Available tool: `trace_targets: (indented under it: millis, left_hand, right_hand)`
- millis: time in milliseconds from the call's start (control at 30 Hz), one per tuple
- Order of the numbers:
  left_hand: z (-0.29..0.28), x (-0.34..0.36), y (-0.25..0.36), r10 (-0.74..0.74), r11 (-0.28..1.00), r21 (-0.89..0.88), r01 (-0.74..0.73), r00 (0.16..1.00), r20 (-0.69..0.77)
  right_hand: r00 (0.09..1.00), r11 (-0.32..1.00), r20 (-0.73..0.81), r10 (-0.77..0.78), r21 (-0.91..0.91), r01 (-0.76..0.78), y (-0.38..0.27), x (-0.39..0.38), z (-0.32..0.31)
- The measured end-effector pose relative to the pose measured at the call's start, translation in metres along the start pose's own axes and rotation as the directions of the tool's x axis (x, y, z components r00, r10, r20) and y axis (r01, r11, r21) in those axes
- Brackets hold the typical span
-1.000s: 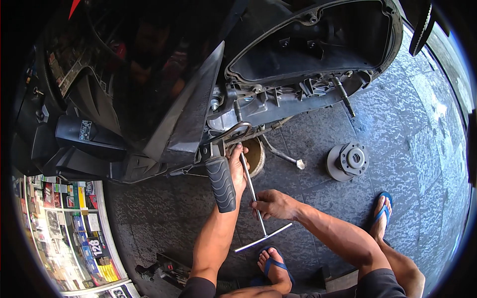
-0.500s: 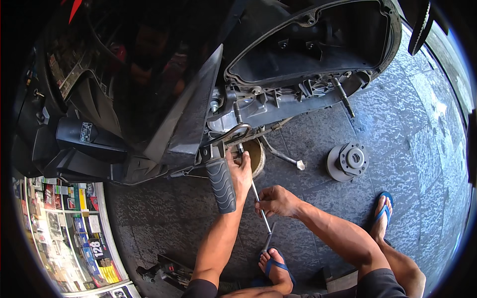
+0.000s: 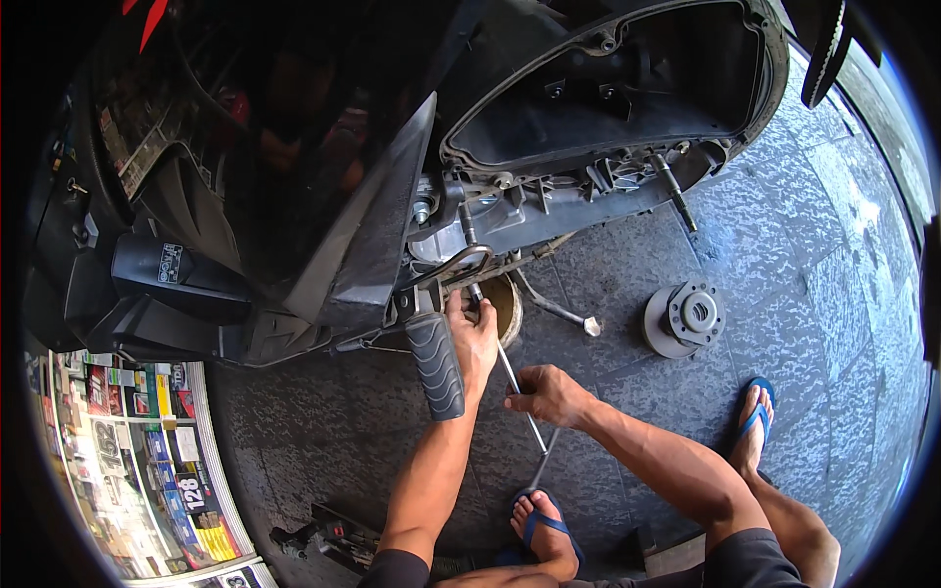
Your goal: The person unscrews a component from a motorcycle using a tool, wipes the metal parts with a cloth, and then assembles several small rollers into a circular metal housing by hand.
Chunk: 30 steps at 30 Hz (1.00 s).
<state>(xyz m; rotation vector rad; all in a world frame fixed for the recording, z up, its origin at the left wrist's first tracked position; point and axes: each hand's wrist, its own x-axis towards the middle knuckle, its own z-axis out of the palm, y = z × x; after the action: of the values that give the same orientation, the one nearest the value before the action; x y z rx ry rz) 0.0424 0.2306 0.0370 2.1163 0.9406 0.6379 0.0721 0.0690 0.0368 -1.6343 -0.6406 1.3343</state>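
The crossbar (image 3: 551, 461) of the wrench (image 3: 538, 436) sits a little farther right than half a second ago, and the right hand (image 3: 549, 397) has shifted with it, its fingers now folded tighter. Both hands grip the wrench, which slants from beneath the scooter (image 3: 372, 235), beside the peg (image 3: 434, 367), toward the nearer foot (image 3: 551, 539). The left hand (image 3: 475, 338) wraps the shaft just below the socket (image 3: 476, 291) — a high hold that probably keeps that end lined up, though whether the socket meets a fastener cannot be seen. The right hand clasps the shaft midway, thumb across it and fingers curled, likely to guide or turn it; no hand is on the crossbar. The pan (image 3: 512, 312) stands below the socket end, perhaps to catch whatever falls, while the hub (image 3: 686, 318) rests on the floor (image 3: 613, 392) well apart, seemingly out of the arms' way. Against a second ago the change is larger — the crossbar then lay flatter, reaching left of the foot, and the left hand now covers shaft that was bare. Pan, peg and hub keep their places.
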Motion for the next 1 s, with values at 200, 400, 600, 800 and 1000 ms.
trace_targets:
  millis: [200,400,600,800,1000]
  left_hand:
    - [0.001,-0.002,-0.001,-0.01,0.997,0.071,0.012,1.0,-0.025]
    - [-0.01,-0.018,0.015,-0.016,1.0,0.017,0.016,1.0,0.005]
    - [-0.022,-0.038,0.005,0.019,1.0,-0.002,-0.019,0.998,0.064]
    - [-0.024,-0.053,-0.015,0.003,0.999,-0.037,0.0,0.997,0.072]
    - [-0.026,-0.056,-0.017,0.009,1.0,-0.025,-0.006,0.994,0.112]
  right_hand:
    - [1.0,1.0,0.009,0.023,0.01,-0.023,0.004,0.0,0.0]
    - [0.998,0.998,-0.044,-0.055,-0.027,0.054,0.016,-0.011,0.009]
    - [1.0,0.999,0.002,0.009,-0.051,-0.009,0.02,-0.029,0.02]
    - [1.0,0.997,-0.007,0.018,-0.07,-0.019,0.028,-0.036,0.032]
    - [1.0,0.997,-0.002,0.03,-0.065,-0.03,0.031,-0.038,0.036]
